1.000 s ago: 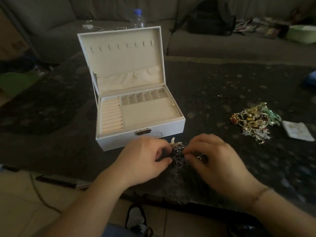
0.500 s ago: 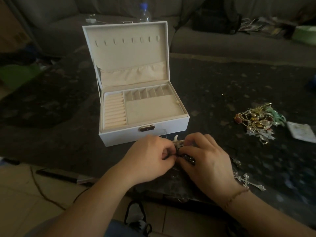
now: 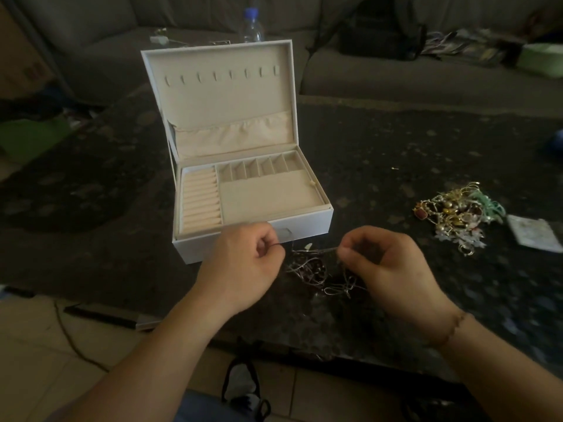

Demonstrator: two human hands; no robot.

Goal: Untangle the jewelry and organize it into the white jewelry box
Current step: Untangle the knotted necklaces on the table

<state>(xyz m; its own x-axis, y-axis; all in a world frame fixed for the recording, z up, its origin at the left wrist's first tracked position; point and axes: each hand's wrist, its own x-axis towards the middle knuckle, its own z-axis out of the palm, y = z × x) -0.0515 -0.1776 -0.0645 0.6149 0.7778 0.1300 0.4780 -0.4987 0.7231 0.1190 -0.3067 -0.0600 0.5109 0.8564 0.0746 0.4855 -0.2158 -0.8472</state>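
The white jewelry box (image 3: 304, 226) stands open on the dark table, its beige tray showing ring rolls at the left and small compartments at the back. Just in front of it a tangled clump of thin chains (image 3: 310, 269) hangs between my hands. My left hand (image 3: 243, 266) pinches one thin strand at the clump's left side. My right hand (image 3: 393, 269) pinches another strand at its right side, with loops dangling below the fingers. A second heap of gold, red and green jewelry (image 3: 457, 216) lies on the table to the right.
A small white packet (image 3: 533, 234) lies right of the heap. A water bottle (image 3: 253, 25) stands behind the box lid. A grey sofa (image 3: 396, 77) with a black bag (image 3: 380, 38) runs along the back. The table's near edge is just below my wrists.
My hands have drawn apart, left hand leftward and right hand rightward, stretching the clump of chains open between them. The view has shifted slightly.
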